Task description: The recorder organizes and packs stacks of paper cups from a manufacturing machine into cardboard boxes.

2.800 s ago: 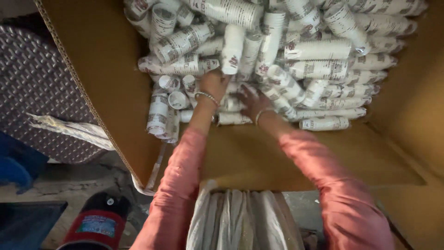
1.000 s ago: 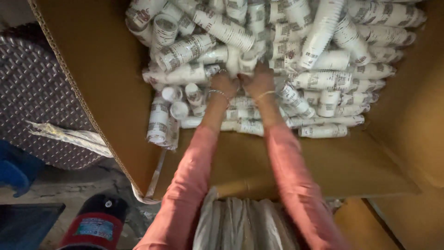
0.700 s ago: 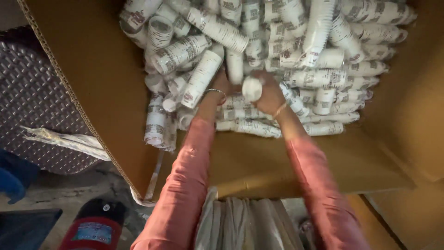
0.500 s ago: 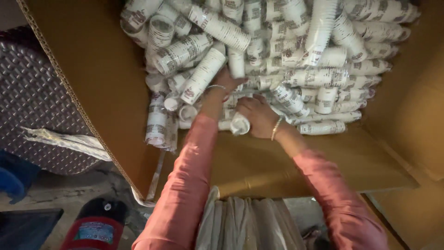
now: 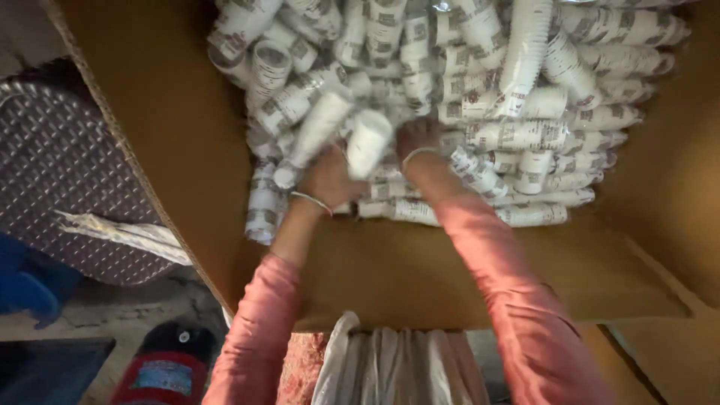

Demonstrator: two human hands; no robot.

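Observation:
A big pile of stacked white paper cups with printed patterns fills the far part of a large cardboard box. My left hand, in a pink sleeve with a bangle, grips a stack of cups that points up and away from me. My right hand, also with a bangle, reaches into the pile just right of that stack; its fingers are buried among the cups, so what it grips is hidden.
A patterned dark metal plate with a few pale sticks lies left of the box. A red and black object and blue items sit on the floor lower left. White folded material lies below the box edge.
Both hands have moved about in the pile. My left hand has lifted a stack of cups; my right hand went from the near cups back up into the pile.

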